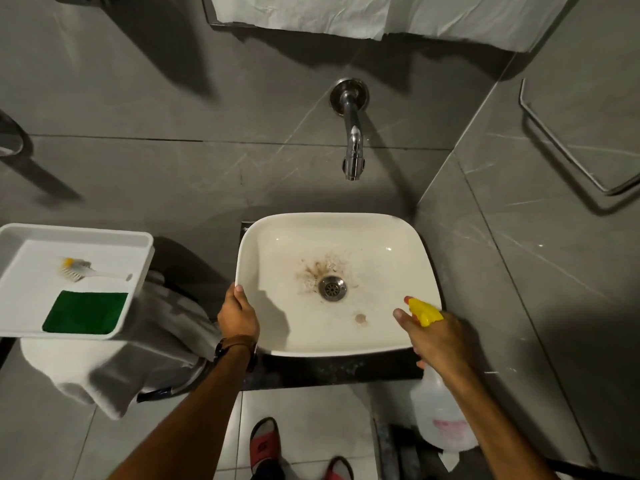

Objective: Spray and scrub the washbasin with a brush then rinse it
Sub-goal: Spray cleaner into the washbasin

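The washbasin (332,285) sits on a dark counter (329,372), brown grime ringing its drain (331,288). The left hand (238,315) clasps its near-left rim. The right hand (434,336) is wrapped around the spray bottle (441,415) over the near-right corner; the nozzle seems aimed across the bowl, so mist could miss the stain. The brush (85,270) waits in the tray (20,233), well left.

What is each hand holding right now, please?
Left hand: closed on the washbasin rim.
Right hand: closed on the spray bottle.
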Demonstrator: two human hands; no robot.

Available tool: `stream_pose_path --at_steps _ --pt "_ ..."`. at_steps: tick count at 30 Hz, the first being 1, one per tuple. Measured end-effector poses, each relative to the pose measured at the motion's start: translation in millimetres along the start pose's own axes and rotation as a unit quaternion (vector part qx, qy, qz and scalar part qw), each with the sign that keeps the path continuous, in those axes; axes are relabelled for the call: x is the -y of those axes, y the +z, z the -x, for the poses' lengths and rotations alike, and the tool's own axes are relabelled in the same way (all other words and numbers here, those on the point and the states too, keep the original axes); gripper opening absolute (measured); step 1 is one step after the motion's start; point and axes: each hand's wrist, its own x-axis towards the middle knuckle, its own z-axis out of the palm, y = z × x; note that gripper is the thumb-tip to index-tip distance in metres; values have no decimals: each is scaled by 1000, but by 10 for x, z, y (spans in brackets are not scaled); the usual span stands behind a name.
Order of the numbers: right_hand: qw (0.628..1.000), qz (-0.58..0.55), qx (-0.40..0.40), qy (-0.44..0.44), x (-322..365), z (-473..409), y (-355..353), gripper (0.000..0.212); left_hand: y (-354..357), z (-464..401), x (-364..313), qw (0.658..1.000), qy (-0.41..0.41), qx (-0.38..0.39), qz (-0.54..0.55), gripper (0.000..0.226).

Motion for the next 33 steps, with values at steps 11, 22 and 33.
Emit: stream_pose_path --at_steps 11,22,33 --pt "972 210 100 -33 -152 114 -389 47 -6 17 -11 1000 7 0 -5 49" --pt "978 191 84 2 -71 -79 -289 57 -16 17 -11 1000 10 1 -6 48" --pt "992 99 72 -12 -51 45 -169 38 -13 25 -28 1000 -2 4 -4 50"
